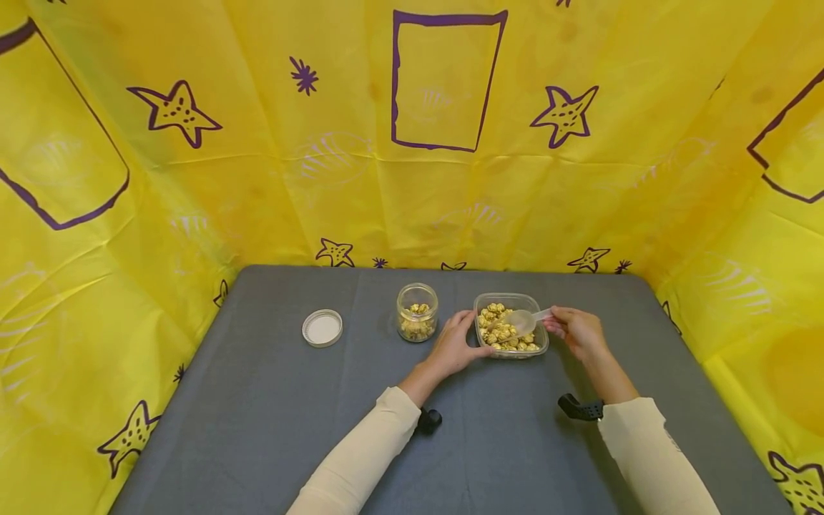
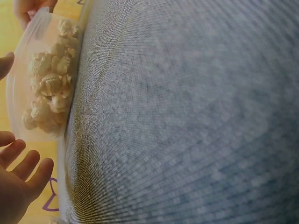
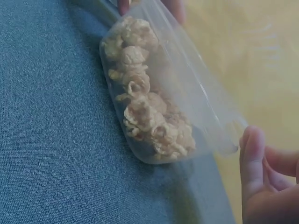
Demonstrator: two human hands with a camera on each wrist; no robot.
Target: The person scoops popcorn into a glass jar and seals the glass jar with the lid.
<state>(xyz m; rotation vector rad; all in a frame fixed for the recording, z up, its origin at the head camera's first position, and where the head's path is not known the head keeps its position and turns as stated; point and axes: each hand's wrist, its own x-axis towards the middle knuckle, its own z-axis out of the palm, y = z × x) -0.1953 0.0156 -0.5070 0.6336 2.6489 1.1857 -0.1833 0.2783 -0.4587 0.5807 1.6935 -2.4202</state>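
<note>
A clear plastic container of caramel popcorn stands toward the back right of the table. My left hand holds it at its near left corner, thumb along the front and fingers by the left side. In the left wrist view, the fingers are spread at the container's end. My right hand pinches the handle of a translucent plastic spoon at the container's right side. The spoon's bowl lies over the popcorn inside. Left of the container stands a glass jar, partly filled with the same popcorn.
A round white-lined lid lies on the grey table, left of the jar. Yellow patterned cloth hangs behind the table and along both sides. Black devices sit at both wrists, near the cuffs of the light sleeves.
</note>
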